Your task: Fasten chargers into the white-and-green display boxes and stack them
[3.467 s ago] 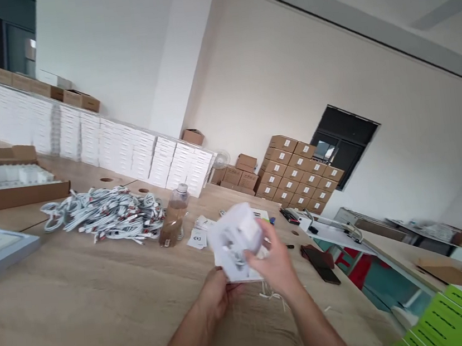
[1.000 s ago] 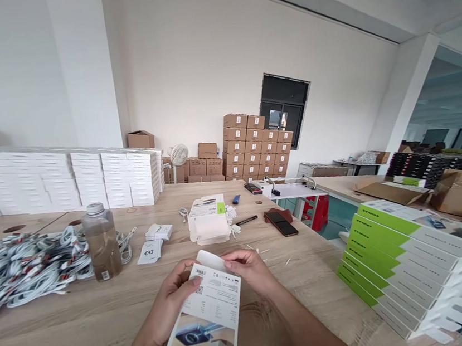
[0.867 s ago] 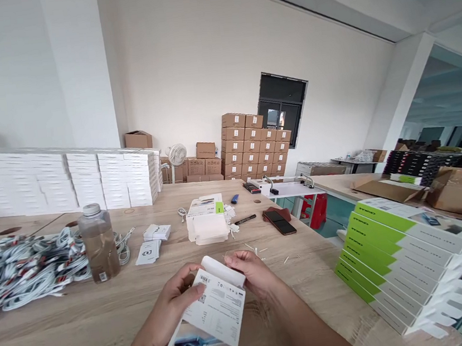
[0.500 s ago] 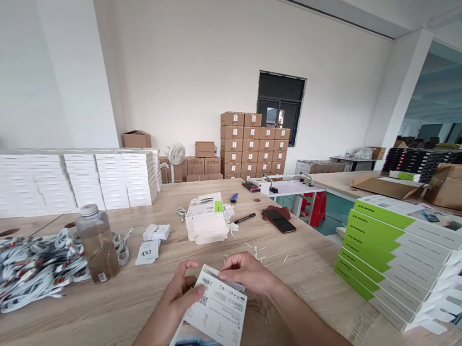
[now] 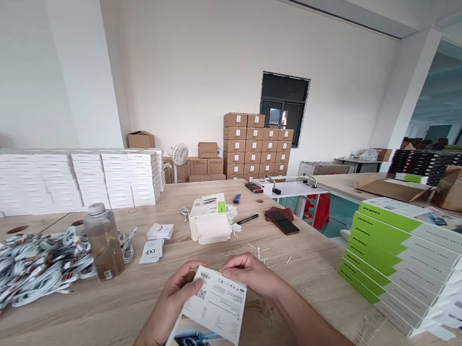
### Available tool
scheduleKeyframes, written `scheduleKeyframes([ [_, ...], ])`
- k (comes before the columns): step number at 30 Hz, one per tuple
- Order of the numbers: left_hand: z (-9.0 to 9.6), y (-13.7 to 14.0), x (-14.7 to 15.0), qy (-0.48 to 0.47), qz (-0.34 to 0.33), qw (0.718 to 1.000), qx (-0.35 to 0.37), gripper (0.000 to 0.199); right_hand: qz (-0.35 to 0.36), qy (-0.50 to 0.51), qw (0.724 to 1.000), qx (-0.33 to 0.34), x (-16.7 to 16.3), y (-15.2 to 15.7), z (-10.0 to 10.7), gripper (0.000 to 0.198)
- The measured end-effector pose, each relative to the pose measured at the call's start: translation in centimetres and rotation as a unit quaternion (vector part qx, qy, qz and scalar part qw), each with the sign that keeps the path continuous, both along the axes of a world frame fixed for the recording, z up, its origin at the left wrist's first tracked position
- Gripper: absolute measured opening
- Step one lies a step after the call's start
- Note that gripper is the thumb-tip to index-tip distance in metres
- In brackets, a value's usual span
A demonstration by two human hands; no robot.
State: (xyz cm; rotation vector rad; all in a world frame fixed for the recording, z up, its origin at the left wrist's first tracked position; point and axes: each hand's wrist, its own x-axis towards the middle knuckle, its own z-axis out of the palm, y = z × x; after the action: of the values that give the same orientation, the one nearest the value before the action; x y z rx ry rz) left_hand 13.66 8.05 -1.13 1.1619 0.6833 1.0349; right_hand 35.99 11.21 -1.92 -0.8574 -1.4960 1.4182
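Note:
A white product box (image 5: 215,315) with printed text, a barcode and a picture of a blue device is held tilted in front of me. My left hand (image 5: 176,295) grips its upper left edge, thumb on the printed face near the barcode. At the far right corner, my right hand (image 5: 249,274) pinches the box's end, thumb on the face and fingers behind it. The end flap seen before is now out of sight. Beyond the hands lies a pile of flattened white cartons (image 5: 210,229) with a green patch.
Left are bundled white cables (image 5: 36,270), a bottle of brown liquid (image 5: 103,242) and white cards (image 5: 152,250). Right stand stacked green-and-white boxes (image 5: 402,264) with open flaps. A phone (image 5: 283,221), a black pen (image 5: 247,219) and paper scraps (image 5: 258,251) lie farther off.
The flap at the box's far end, standing up earlier, is folded down out of sight. My right hand has shifted slightly to the corner. The view has turned a little left.

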Motion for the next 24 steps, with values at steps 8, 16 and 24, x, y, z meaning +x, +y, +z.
scheduleKeyframes([
  [8, -0.6, 0.9, -0.5, -0.034, 0.087, 0.996, 0.000, 0.034, -0.027, -0.010, 1.000, 0.002, 0.3, 0.3, -0.1, 0.032],
  [16, -0.2, 0.8, -0.6, -0.043, 0.128, 0.991, 0.004, 0.038, -0.029, -0.055, 0.992, 0.112, -0.4, -0.4, 0.8, 0.035],
  [24, -0.2, 1.8, 0.0, -0.031, 0.315, 0.946, 0.066, 0.043, -0.191, -0.196, 0.935, 0.226, -2.7, -2.2, 0.7, 0.070],
])
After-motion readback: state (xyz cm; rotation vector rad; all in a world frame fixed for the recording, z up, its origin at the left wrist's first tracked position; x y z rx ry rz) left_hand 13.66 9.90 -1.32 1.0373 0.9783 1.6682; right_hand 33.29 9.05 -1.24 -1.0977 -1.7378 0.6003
